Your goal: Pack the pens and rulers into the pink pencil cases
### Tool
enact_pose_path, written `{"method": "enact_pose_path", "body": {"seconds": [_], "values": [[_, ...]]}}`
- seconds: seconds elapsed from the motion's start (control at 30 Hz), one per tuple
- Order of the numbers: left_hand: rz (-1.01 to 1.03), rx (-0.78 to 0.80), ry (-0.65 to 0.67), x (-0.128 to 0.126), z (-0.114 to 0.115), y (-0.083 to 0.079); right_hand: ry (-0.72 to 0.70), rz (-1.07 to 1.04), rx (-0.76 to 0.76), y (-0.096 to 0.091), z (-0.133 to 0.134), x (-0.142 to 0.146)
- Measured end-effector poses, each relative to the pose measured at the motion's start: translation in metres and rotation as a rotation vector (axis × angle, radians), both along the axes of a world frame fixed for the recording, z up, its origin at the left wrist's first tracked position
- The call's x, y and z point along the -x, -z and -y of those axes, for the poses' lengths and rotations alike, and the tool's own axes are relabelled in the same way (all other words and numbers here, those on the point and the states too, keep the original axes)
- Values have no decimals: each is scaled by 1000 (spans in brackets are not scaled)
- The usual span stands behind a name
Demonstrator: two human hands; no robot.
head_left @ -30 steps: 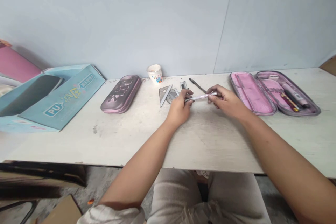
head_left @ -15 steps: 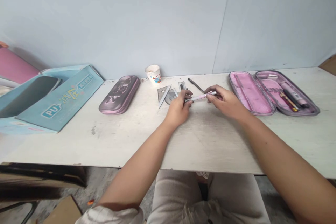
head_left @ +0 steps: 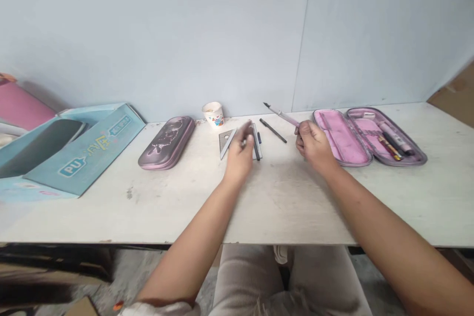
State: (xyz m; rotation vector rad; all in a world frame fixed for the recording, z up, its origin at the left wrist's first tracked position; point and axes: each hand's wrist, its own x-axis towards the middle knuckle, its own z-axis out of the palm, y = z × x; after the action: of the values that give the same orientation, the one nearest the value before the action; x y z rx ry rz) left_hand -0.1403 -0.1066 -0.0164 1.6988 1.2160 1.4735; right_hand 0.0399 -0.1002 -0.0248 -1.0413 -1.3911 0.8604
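Observation:
My right hand (head_left: 314, 144) is closed round the rear end of a pink pen (head_left: 283, 116), which slants up and to the left with its dark tip in the air. My left hand (head_left: 240, 152) is blurred and hovers over a clear set square (head_left: 225, 141) and a ruler (head_left: 256, 142). Its fingers look pinched on a small pale piece that I cannot make out. A thin black pen (head_left: 273, 130) lies on the white table (head_left: 281, 197) between the two hands. An open pink pencil case (head_left: 344, 138), with pens in its right half, lies just right of my right hand.
A closed purple pencil case (head_left: 166, 142) and a small printed paper cup (head_left: 213, 113) stand near the wall. A light blue cardboard box (head_left: 77, 145) lies open at the left, with something pink (head_left: 18, 103) behind it. Brown cardboard (head_left: 459, 89) shows at the far right.
Both hands held the pink pen level between them. Now they have pulled apart: my right hand keeps the pen and has tilted it up, and my left hand has moved left over the rulers.

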Motion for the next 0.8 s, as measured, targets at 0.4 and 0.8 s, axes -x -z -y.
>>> {"method": "enact_pose_path", "body": {"seconds": [0.4, 0.8], "values": [[-237, -22, -7, -46, -7, -7, 91, 47, -35, 5, 1, 9], [-205, 200, -23, -88, 5, 12, 436, -342, 18, 2, -12, 24]]}}
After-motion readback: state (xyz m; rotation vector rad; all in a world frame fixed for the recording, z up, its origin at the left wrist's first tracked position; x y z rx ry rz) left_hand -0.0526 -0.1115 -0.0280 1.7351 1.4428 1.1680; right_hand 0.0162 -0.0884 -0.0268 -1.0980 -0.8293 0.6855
